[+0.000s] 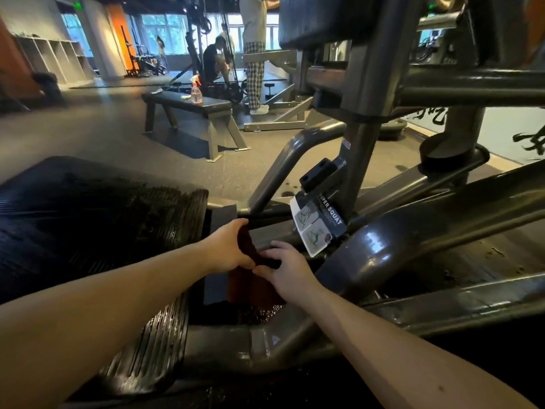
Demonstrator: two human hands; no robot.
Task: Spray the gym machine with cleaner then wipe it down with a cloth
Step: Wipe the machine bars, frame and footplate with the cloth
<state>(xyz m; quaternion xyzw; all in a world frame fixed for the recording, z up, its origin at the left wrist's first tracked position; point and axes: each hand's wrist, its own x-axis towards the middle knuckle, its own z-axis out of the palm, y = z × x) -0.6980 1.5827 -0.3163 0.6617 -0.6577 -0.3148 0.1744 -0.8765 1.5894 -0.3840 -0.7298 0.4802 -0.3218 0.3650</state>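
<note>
Left hand: fingers curled round the upper end of the cloth, held against the crossbar. Right hand: cloth pinched lower, just beside crossbar. Cloth: long axis laid across crossbar, tail hung below it. Unwiped crossbar is judged to lie rightward, nearer right hand. Spray bottle: set well beyond crossbar.

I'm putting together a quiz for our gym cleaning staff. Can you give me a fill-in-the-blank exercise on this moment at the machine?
1. The spray bottle stands on the flat ____ across the floor, away from both hands.
2. The label on the gym machine reads SUPER ____.
3. The left hand and the right hand both grip the dark ____ over the frame.
Missing words: bench; SQUAT; cloth.
</note>
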